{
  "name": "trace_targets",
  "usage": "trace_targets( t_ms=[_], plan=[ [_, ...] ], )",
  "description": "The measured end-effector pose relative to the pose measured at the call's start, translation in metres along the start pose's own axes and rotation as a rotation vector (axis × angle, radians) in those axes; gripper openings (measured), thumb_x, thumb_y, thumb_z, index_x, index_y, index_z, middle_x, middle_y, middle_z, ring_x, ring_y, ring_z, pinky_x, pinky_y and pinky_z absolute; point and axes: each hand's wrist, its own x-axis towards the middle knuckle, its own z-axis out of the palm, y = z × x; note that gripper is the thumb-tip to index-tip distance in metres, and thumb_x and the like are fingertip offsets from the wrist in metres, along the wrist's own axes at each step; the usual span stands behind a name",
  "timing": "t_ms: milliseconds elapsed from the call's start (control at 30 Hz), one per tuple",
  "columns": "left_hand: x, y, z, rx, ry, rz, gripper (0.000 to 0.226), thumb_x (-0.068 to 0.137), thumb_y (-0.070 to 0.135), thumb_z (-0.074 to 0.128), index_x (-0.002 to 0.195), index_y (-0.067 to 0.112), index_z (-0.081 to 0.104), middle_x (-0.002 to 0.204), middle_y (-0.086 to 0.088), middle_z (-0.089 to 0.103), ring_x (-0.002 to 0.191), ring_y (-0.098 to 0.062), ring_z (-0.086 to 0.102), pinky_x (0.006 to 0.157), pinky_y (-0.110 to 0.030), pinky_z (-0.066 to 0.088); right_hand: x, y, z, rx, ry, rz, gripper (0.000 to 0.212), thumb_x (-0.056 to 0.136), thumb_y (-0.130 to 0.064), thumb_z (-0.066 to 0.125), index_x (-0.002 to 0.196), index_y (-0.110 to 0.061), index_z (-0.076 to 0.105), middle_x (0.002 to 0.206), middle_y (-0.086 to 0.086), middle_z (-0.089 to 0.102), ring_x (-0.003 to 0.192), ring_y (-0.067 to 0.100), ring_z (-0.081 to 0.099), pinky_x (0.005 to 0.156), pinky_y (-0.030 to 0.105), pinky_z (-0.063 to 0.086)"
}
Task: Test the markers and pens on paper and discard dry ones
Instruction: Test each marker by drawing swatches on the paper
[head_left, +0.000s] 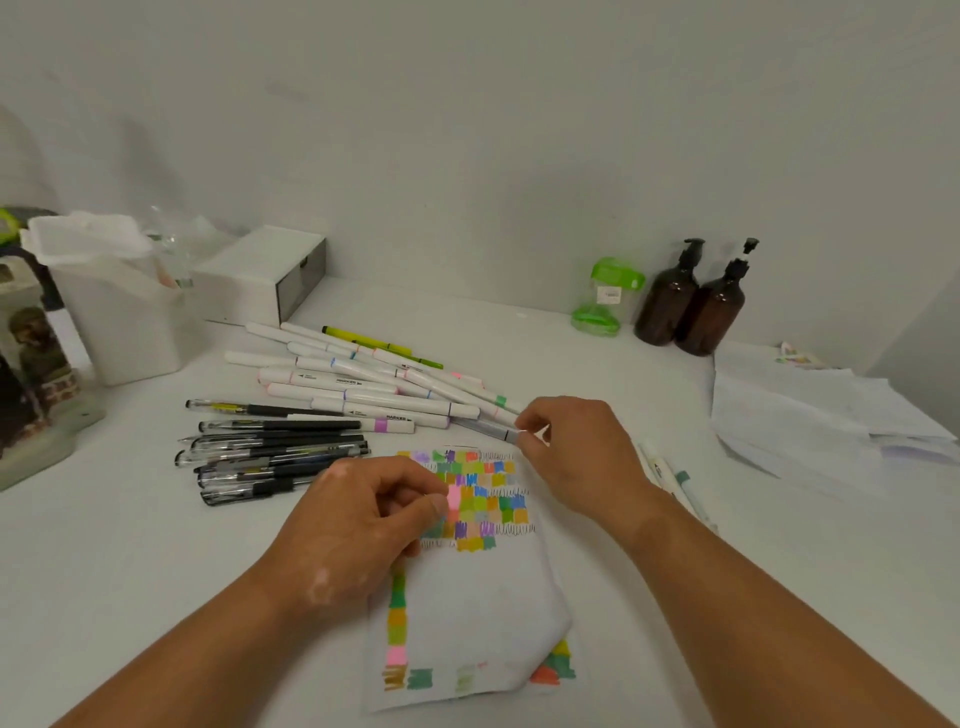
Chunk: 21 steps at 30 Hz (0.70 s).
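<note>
A test paper (483, 587) covered in coloured swatches lies in front of me. My left hand (363, 525) rests on its left part, fingers curled, and I cannot tell whether anything is between them. My right hand (576, 447) pinches the end of a grey marker (485, 428) that lies at the near edge of a pile of white markers (363, 387). Several black pens (270, 452) lie to the left of the paper. A few more markers (670, 478) lie to the right, partly hidden behind my right wrist.
A white bin (119, 306) and a white box (260, 275) stand at the back left. Two brown pump bottles (696, 301) and a green-lidded jar (605, 299) stand by the wall. A stack of papers (810, 415) lies on the right. A figurine (31, 374) is at the far left.
</note>
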Motion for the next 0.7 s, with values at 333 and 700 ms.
trace_targets(
  t_ms=[333,700],
  plan=[
    [0.004,-0.005,-0.006,0.036,0.028,0.031,0.002,0.087,0.033,0.074,0.087,0.034,0.075,0.079,0.021,0.069,0.076,-0.002,0.066,0.061,-0.011,0.050,0.028,-0.007,0.023,-0.169,-0.102,-0.041,0.003,0.092,-0.030,0.063,0.094,-0.033,0.064,0.094,-0.009,0.069,0.083,0.013,0.061,0.073,0.030,0.055],
    [0.003,-0.004,-0.003,0.026,0.015,0.070,0.005,0.088,0.030,0.074,0.090,0.033,0.076,0.080,0.016,0.070,0.075,-0.005,0.067,0.065,-0.017,0.056,-0.002,0.035,-0.023,-0.278,-0.229,0.042,0.025,0.093,-0.030,0.063,0.118,-0.032,0.064,0.093,-0.016,0.062,0.086,0.007,0.058,0.076,0.025,0.049]
  ],
)
